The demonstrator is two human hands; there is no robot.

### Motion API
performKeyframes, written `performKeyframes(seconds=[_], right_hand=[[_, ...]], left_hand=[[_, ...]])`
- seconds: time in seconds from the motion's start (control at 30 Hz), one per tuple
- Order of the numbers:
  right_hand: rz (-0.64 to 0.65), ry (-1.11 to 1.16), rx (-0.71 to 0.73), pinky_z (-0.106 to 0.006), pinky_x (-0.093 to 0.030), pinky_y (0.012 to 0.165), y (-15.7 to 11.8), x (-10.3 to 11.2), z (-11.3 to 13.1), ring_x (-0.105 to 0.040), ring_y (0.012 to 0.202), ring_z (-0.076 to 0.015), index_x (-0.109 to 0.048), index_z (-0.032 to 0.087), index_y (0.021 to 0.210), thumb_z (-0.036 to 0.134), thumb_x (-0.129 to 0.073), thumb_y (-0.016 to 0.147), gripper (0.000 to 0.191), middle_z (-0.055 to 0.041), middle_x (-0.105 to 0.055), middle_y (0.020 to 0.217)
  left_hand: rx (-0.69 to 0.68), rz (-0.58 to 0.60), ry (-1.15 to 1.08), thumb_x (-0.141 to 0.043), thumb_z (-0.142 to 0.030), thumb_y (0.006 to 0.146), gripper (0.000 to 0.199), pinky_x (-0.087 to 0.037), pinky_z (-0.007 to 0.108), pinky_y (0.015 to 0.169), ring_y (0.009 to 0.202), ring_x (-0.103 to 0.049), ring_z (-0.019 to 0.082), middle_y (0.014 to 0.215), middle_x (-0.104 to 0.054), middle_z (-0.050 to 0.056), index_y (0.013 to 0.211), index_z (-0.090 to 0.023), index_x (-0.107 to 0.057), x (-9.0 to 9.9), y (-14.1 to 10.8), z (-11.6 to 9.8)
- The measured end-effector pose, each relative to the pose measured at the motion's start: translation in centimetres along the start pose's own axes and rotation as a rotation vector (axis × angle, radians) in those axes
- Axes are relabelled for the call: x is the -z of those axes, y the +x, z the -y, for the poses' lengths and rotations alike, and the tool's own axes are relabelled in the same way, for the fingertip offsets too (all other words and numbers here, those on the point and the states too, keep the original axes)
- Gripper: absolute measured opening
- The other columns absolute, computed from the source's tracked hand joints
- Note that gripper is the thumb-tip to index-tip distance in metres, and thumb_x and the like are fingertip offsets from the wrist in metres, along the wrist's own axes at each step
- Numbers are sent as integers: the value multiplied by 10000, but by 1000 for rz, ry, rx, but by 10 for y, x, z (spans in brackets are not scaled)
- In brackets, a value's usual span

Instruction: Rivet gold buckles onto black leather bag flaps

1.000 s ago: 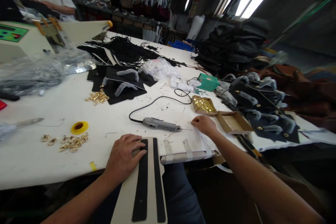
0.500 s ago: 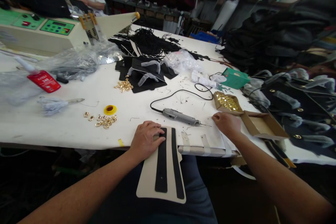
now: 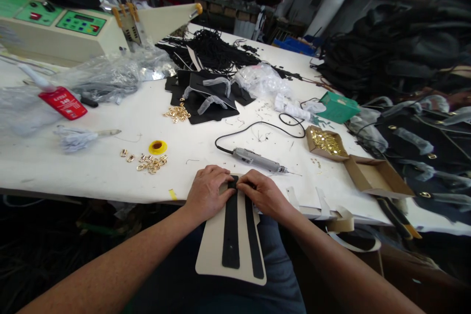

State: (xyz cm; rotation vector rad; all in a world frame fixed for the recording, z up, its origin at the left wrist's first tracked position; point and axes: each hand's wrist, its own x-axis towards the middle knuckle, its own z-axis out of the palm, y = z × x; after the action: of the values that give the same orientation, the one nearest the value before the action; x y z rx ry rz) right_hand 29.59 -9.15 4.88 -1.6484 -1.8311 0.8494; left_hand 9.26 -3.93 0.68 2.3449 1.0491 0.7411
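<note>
A cream panel [image 3: 211, 250] with two black strips rests across my lap and the table's edge. My left hand [image 3: 209, 190] lies on its upper left, fingers curled over the top of the left black strip [image 3: 231, 235]. At that strip's top end my right hand [image 3: 263, 194] pinches with thumb and index finger; whatever is between them is too small to make out. Just beyond the hands lies a grey electric screwdriver [image 3: 259, 161] with a thin bit and black cord. To its right, a small cardboard box [image 3: 326, 143] holds gold pieces.
Gold rings [image 3: 150, 163] and a yellow spool [image 3: 157, 147] lie left of the hands. An open cardboard box [image 3: 379, 176] and black bag parts stand right. Farther back are black panels [image 3: 206, 100], a red bottle [image 3: 63, 103] and a machine. Another person's arm shows behind it.
My right hand has moved left from beside the gold-piece box to the top of the left strip. My left hand stays on the panel. The view has shifted slightly.
</note>
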Motion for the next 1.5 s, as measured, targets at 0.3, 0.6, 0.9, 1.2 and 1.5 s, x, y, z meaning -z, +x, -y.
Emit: performKeyframes(seconds=[0.3,0.6,0.9,1.2,1.5], right_hand=[[17,-126,-29,-302,-459,863,9,-15,-7,-632,906,-181,-725,241,917,227,-627,977,115,-9,-672,935],[56,-209,-95,-292,-451,811,19,-14,-2,-648,904,-190,-752,241,888,228,-663,933,101,-15,-722,945],[162,-107,-280,-252,-376,584,36,-6,-4,-588,659,-145,-752,217,809,273,-732,836,65,20,-699,721],[250,187,-357,-226,-428,526,43,-2,-11,-581,549,-122,-687,186,754,249,-730,790,85,40,-634,599],[79,97,-203,-278,-487,647,20,4,-17,-654,671,-165,-776,197,911,363,-632,935,222,-7,-730,751]], left_hand=[[-18,7,-3,-761,-309,910,196,-473,488,1018,1234,-595,280,1257,-748,60,1095,-246,-740,0,0,3],[-13,24,-2,-748,-316,913,206,-469,505,1023,1250,-583,299,1279,-739,77,1108,-249,-738,-1,0,4],[-10,36,14,-739,-339,928,237,-457,501,1034,1271,-576,299,1292,-733,72,1146,-246,-724,0,0,5],[-22,47,42,-760,-318,910,234,-458,496,1020,1267,-577,300,1291,-730,58,1137,-265,-733,-1,-2,4],[-17,17,23,-792,-327,889,220,-476,494,1032,1245,-605,286,1272,-752,49,1095,-255,-766,-3,-1,5]])
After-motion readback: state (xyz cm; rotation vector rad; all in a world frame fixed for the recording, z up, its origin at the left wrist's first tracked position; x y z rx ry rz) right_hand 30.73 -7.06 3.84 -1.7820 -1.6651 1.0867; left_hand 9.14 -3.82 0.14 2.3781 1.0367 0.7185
